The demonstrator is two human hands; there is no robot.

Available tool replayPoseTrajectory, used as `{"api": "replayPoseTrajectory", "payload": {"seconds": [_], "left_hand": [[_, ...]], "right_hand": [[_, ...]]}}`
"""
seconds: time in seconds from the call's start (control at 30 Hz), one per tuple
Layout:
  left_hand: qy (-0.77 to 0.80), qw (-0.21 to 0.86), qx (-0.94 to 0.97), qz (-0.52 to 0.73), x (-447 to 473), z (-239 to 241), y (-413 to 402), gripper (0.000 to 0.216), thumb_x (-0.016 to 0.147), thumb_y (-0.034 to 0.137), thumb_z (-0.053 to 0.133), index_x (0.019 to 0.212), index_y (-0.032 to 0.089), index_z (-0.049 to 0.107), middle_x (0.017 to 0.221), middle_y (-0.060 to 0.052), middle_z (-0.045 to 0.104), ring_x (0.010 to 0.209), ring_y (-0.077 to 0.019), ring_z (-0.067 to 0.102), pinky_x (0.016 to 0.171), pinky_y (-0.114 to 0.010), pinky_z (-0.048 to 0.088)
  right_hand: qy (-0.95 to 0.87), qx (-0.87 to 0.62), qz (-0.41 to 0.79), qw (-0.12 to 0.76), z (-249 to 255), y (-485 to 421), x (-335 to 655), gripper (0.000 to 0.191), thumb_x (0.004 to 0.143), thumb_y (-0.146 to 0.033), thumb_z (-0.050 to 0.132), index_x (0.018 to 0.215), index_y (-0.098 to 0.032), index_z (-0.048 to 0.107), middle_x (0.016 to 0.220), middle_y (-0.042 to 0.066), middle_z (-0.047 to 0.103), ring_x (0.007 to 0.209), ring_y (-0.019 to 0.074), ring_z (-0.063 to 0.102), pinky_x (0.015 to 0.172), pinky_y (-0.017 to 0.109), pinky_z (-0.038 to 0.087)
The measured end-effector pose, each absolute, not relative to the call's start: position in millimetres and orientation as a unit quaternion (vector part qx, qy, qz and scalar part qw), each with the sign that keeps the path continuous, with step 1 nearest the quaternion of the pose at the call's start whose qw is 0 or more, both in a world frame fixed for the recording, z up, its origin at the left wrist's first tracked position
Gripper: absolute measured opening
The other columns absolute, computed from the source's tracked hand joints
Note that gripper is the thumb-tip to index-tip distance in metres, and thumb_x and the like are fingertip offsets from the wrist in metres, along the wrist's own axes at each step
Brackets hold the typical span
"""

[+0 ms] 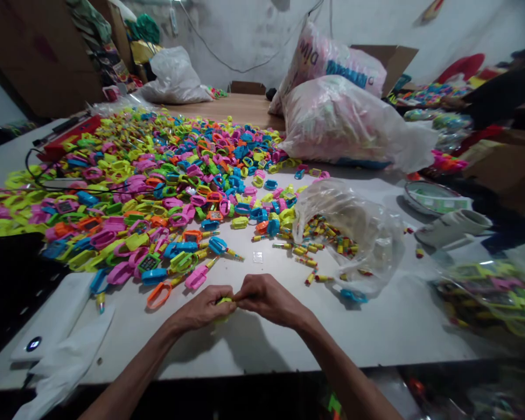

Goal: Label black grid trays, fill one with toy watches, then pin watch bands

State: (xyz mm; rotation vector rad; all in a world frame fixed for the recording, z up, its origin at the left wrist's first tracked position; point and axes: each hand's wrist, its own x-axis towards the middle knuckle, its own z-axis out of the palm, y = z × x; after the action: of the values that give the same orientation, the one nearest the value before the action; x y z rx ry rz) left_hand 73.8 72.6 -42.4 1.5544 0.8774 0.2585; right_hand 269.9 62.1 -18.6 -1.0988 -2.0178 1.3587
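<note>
Close to the table's front edge, my left hand (pixel 203 306) is closed around a yellow-green toy watch (pixel 224 301), mostly hidden by the fingers. My right hand (pixel 269 297) meets it with fingers pinched at the watch's right side; whatever they grip is covered. Just beyond the hands lie a pink toy watch (pixel 196 277), an orange one (pixel 159 296) and a blue one (pixel 217 245) with a small yellow tube in it. A small clear square piece (pixel 258 257) rests on the white table (pixel 271 344). More yellow tubes with red ends (pixel 306 262) lie to the right.
A large heap of colourful toy watches (pixel 157 175) covers the left and back. At right, a clear plastic bag (pixel 376 233) spills small tubes. Behind stand stuffed bags (pixel 336 119). A white device (pixel 56 318) lies front left, a cardboard roll (pixel 455 227) at right. Another person's arm (pixel 503 87) shows far right.
</note>
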Motion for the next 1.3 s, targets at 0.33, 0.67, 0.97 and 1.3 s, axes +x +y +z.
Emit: {"api": "replayPoseTrajectory", "payload": {"seconds": [0.33, 0.67, 0.97, 1.3], "left_hand": [[0.557, 0.010, 0.810, 0.182, 92.6, -13.6, 157.1, 0.023, 0.087, 0.031, 0.041, 0.084, 0.017, 0.059, 0.095, -0.010, 0.058, 0.095, -0.0250, 0.051, 0.086, -0.039, 0.036], [0.507, 0.110, 0.842, 0.147, 158.8, -76.2, 223.2, 0.017, 0.079, 0.022, 0.057, 0.094, 0.015, 0.058, 0.102, -0.011, 0.061, 0.100, -0.0260, 0.053, 0.089, -0.039, 0.037], [0.401, 0.246, 0.818, 0.330, 119.5, -45.4, 151.2, 0.015, 0.080, 0.031, 0.057, 0.082, 0.017, 0.054, 0.109, -0.010, 0.058, 0.103, -0.0213, 0.053, 0.084, -0.032, 0.042], [0.460, 0.338, 0.744, 0.348, 105.2, -45.7, 100.2, 0.051, 0.071, 0.024, 0.065, 0.119, 0.018, 0.049, 0.089, -0.003, 0.066, 0.081, -0.0165, 0.062, 0.075, -0.028, 0.047]], "right_hand": [[-0.735, -0.656, 0.126, 0.112, -46.6, 155.7, 298.9, 0.028, 0.083, -0.014, 0.048, 0.104, -0.020, 0.065, 0.111, 0.009, 0.059, 0.098, 0.0221, 0.052, 0.079, 0.031, 0.039], [-0.716, -0.672, 0.140, 0.127, -62.5, 152.4, 293.7, 0.022, 0.087, -0.020, 0.041, 0.095, -0.016, 0.062, 0.099, 0.010, 0.063, 0.092, 0.0215, 0.054, 0.078, 0.031, 0.040], [-0.510, -0.532, 0.491, 0.465, -31.1, 107.4, 283.4, 0.029, 0.076, -0.041, 0.061, 0.086, -0.013, 0.063, 0.064, 0.001, 0.058, 0.055, 0.0116, 0.052, 0.051, 0.024, 0.044], [-0.580, -0.493, 0.485, 0.429, -21.4, 77.9, 268.5, 0.021, 0.078, -0.031, 0.060, 0.085, -0.015, 0.072, 0.073, 0.005, 0.066, 0.065, 0.0148, 0.058, 0.054, 0.024, 0.045]]}}
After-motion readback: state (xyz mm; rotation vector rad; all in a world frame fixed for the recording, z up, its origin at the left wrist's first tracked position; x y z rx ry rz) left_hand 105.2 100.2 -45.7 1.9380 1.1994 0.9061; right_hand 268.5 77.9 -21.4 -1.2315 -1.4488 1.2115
